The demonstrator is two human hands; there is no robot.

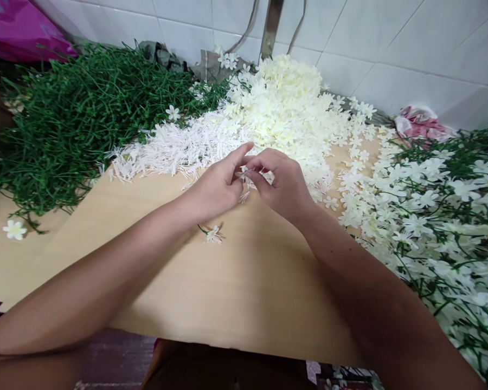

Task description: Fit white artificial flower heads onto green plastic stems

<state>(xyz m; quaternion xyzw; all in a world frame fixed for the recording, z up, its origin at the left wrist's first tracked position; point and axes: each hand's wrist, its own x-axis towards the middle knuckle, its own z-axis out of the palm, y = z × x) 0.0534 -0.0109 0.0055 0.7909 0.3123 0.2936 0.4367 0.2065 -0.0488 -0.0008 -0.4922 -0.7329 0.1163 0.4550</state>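
Near the middle of the board, my left hand [219, 181] and my right hand [282, 181] meet at the fingertips. Both hold small white stamens [246, 172] between thumb and fingers; the exact split between the hands is partly hidden. Just below the fingertips a few loose white strands [244, 197] show. An assembled white flower with a short green stem [213, 234] lies on the board under my left wrist. Behind my hands spreads a pile of thin white stamens [179, 143], and beyond it a heap of cream petals [287, 103].
Green stems [93, 108] are heaped at the back left beside a pink bag [20, 30]. White flowers on stems [439, 227] cover the right side. A tan board [211, 292] lies in front, with a tiled wall [390, 43] behind. One flower [14, 229] lies far left.
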